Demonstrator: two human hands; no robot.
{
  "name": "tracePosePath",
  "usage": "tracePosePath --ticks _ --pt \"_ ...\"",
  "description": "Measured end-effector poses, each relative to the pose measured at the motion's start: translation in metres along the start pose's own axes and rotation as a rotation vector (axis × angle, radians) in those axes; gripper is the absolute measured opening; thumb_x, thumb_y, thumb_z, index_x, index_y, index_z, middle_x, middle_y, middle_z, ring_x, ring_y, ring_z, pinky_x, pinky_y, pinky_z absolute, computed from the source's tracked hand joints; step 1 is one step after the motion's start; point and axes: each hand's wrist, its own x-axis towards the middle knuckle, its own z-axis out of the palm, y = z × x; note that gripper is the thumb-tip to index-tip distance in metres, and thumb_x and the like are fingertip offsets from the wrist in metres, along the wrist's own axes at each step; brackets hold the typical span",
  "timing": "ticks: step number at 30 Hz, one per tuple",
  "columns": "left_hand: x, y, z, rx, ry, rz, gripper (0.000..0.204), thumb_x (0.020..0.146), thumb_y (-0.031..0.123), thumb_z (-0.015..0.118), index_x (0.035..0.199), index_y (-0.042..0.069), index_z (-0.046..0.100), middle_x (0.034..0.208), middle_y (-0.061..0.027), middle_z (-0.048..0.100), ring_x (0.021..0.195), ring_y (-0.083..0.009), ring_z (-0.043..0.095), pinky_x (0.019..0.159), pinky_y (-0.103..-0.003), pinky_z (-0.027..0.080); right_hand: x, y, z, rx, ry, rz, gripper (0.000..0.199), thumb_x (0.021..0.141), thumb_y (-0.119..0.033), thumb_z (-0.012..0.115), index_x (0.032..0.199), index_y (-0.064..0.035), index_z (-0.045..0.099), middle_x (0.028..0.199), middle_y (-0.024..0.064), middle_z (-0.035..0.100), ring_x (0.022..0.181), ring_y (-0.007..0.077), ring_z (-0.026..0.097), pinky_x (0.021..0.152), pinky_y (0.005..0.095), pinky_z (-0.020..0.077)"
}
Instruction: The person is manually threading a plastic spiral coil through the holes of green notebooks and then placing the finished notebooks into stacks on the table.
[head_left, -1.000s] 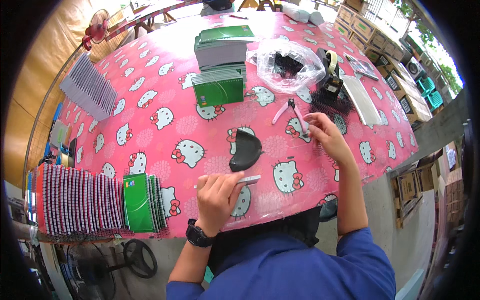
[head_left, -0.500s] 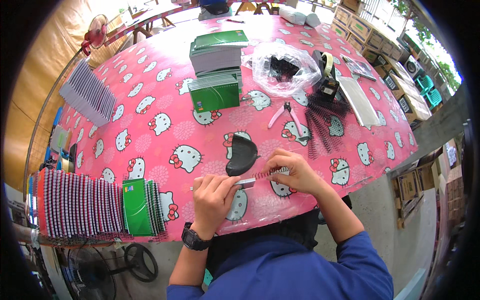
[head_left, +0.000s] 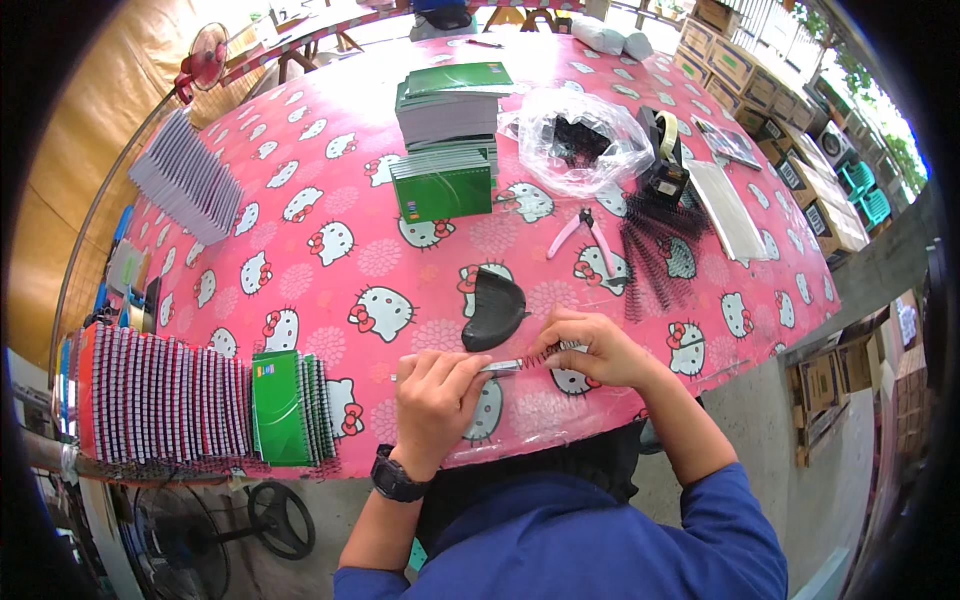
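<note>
L hand (head_left: 437,393) grips thin notebook (head_left: 503,367), R hand (head_left: 600,350) pinches dk spiral coil (head_left: 536,358) by notebook's R end, over pink counter (head_left: 300,335)

Bkgd stuff, L & R sides

Red fan (head_left: 208,55) upper L, nr tan tarp (head_left: 110,130); blk fan (head_left: 180,545) lower L. Stacked ctns (head_left: 735,70) upper R, w/ green plastic seats (head_left: 873,206) nearby; wood pallet (head_left: 803,420) lower R, w/ brown boxes (head_left: 824,378).

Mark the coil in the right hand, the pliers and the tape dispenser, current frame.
Coil (head_left: 534,358), head view: exposed turns.
Pliers (head_left: 602,247), head view: right pink handle.
Tape dispenser (head_left: 666,184), head view: black body.
</note>
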Motion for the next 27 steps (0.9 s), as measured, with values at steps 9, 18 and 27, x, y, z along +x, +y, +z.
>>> tracePosePath --ticks 9,18,27 --pt "0.008 0.018 0.005 -0.058 -0.046 -0.021 0.022 0.072 0.017 0.073 0.091 0.010 0.065 0.089 -0.0039 0.063 0.084 -0.0226 0.057 0.075 -0.036 0.038 0.003 -0.014 -0.003 -0.172 -0.051 0.077 0.020 0.087 -0.018 0.062 0.098 -0.0020 0.063 0.085 0.0133 0.063 0.076 0.0284 0.062 0.069 0.0370 0.0490" --pt "0.004 0.025 0.015 -0.071 -0.061 -0.015 0.024 0.074 0.019 0.072 0.094 0.011 0.063 0.091 -0.0032 0.062 0.086 -0.0223 0.057 0.077 -0.038 0.037 0.008 -0.027 0.004 0.084 -0.078 0.521 0.023 0.095 -0.018 0.050 0.112 -0.0032 0.055 0.069 0.0116 0.062 0.065 0.0289 0.064 0.062 0.0382 0.0492" --pt "0.005 0.033 0.010 0.012 -0.145 0.021 0.027 0.079 0.030 0.068 0.098 0.012 0.062 0.094 -0.0029 0.063 0.089 -0.0193 0.058 0.085 -0.040 0.033 0.064 0.049 0.009 -0.494 -0.079 0.011 0.081 0.066 -0.046 0.076 0.133 -0.0131 0.046 0.142 0.0220 0.033 0.130 0.0440 0.031 0.103 0.0558 0.0279"
